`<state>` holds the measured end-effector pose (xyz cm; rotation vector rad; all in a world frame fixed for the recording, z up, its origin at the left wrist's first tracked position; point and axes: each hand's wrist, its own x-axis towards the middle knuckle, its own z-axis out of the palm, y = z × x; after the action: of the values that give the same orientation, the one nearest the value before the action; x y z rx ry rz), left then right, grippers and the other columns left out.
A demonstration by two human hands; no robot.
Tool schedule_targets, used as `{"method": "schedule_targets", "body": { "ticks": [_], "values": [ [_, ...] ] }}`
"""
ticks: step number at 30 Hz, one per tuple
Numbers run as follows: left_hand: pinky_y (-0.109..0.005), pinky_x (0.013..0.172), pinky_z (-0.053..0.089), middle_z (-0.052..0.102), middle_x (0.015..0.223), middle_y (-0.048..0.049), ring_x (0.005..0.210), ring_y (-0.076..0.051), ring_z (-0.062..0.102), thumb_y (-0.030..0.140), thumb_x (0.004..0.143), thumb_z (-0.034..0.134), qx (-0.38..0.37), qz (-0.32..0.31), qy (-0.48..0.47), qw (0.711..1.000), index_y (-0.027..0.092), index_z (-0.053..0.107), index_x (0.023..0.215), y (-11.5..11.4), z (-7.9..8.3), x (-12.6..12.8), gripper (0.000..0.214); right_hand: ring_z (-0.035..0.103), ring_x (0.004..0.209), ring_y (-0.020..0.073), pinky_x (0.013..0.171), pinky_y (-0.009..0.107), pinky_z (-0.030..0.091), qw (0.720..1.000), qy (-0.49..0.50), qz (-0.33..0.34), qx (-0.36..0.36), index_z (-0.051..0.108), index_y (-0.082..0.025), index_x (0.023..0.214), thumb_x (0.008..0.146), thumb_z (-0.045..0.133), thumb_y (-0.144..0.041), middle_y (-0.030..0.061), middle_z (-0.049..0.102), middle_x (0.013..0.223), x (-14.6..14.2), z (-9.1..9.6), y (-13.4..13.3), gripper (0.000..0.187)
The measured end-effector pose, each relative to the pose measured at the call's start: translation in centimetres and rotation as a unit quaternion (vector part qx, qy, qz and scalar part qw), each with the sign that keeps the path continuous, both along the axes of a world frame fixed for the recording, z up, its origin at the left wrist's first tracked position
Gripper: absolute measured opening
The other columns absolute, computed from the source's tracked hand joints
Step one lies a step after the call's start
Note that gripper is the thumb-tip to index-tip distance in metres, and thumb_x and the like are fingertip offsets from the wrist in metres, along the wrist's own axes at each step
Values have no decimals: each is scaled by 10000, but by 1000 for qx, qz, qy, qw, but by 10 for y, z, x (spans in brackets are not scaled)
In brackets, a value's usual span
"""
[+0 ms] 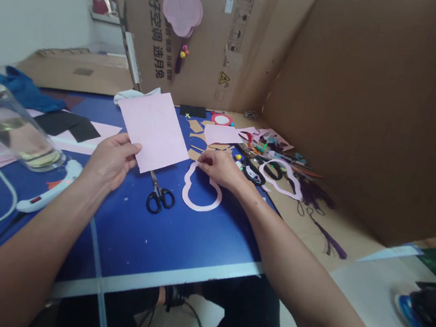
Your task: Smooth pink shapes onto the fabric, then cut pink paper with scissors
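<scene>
My left hand (113, 159) is closed on the near left corner of a pink paper sheet (153, 128), holding it tilted above the blue table (158, 242). My right hand (219, 168) pinches the top of a pink gourd-shaped paper outline (201, 189) that lies flat on the table. Black-handled scissors (159, 194) lie between the two hands, partly under the sheet's near edge.
A white glue gun (49, 191) and a clear container (7, 128) are at the left. A second pink outline (283, 179), more scissors, pens and paper scraps clutter the right. Cardboard walls (373, 99) stand behind and to the right; a pink cutout (182, 7) hangs there.
</scene>
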<state>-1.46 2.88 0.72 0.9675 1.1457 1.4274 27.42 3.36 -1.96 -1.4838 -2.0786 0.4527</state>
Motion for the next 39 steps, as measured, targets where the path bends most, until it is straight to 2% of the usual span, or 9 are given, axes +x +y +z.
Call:
{"method": "schedule_targets", "body": {
  "ticks": [6, 13, 17, 20, 23, 27, 32, 35, 39],
  "values": [
    [-389, 848, 737, 866, 1049, -101, 1059, -293, 834, 1, 809, 715, 8, -2, -2, 1000, 209, 825, 913, 0, 0, 0, 258, 748, 902, 227, 790, 307, 520, 1000, -1, -11, 11, 840, -233, 1032, 973, 712, -142, 45, 840, 985, 1, 1, -2, 168],
    [-419, 867, 729, 865, 1037, -127, 1037, -308, 842, 36, 769, 737, 23, 14, -12, 1000, 157, 794, 943, -2, 1, -1, 219, 740, 996, 310, 825, 368, 493, 991, -53, -104, 69, 850, -242, 1124, 994, 665, -162, 116, 841, 1088, -3, 18, -18, 240],
    [-399, 820, 722, 866, 1012, -128, 984, -298, 843, 51, 768, 733, 22, 14, -22, 999, 150, 792, 964, -3, -1, -3, 227, 741, 938, 320, 743, 366, 435, 987, -90, -111, 71, 840, -256, 1033, 1017, 683, -226, 120, 840, 1038, -19, 25, -32, 161],
    [-334, 712, 692, 859, 960, -120, 886, -268, 838, 49, 773, 722, 25, 22, -31, 999, 152, 769, 912, -2, -2, -3, 179, 749, 916, 296, 706, 350, 396, 986, -123, -84, 80, 828, -252, 1058, 1052, 654, -263, 95, 848, 1013, -36, 25, -47, 175],
    [-257, 588, 609, 849, 915, -114, 780, -231, 814, 47, 785, 716, 26, 24, -36, 999, 147, 764, 902, -2, -3, -3, 162, 751, 927, 255, 704, 333, 380, 987, -141, -3, 82, 799, -246, 1139, 1088, 640, -288, 61, 849, 1068, -58, 23, -65, 172],
    [-237, 553, 565, 846, 903, -95, 731, -206, 794, 57, 794, 725, 29, 16, -47, 998, 154, 762, 913, -3, -4, -3, 158, 740, 879, 228, 681, 332, 370, 978, -183, 70, 70, 759, -221, 1172, 1123, 641, -384, 64, 812, 1059, -85, 18, -87, 207],
    [-271, 638, 618, 855, 952, -108, 860, -242, 824, 82, 795, 770, 36, 6, -60, 998, 153, 776, 928, -6, -3, -2, 151, 756, 895, 242, 683, 332, 413, 972, -218, 80, 42, 742, -210, 1199, 1127, 645, -469, 87, 790, 1086, -102, 14, -99, 286],
    [-302, 703, 653, 859, 972, -112, 949, -268, 832, 99, 790, 814, 37, 5, -65, 997, 157, 781, 934, -7, -2, -2, 159, 767, 924, 254, 713, 336, 460, 970, -234, 71, 19, 734, -208, 1231, 1131, 629, -445, 102, 787, 1120, -103, 16, -100, 278],
    [-317, 718, 665, 855, 949, -110, 962, -277, 832, 107, 794, 826, 34, 9, -71, 997, 159, 777, 913, -7, -2, -1, 139, 779, 957, 261, 745, 341, 495, 966, -247, 73, -1, 728, -214, 1285, 1137, 589, -374, 99, 786, 1145, -103, 19, -101, 258]
  ]
}}
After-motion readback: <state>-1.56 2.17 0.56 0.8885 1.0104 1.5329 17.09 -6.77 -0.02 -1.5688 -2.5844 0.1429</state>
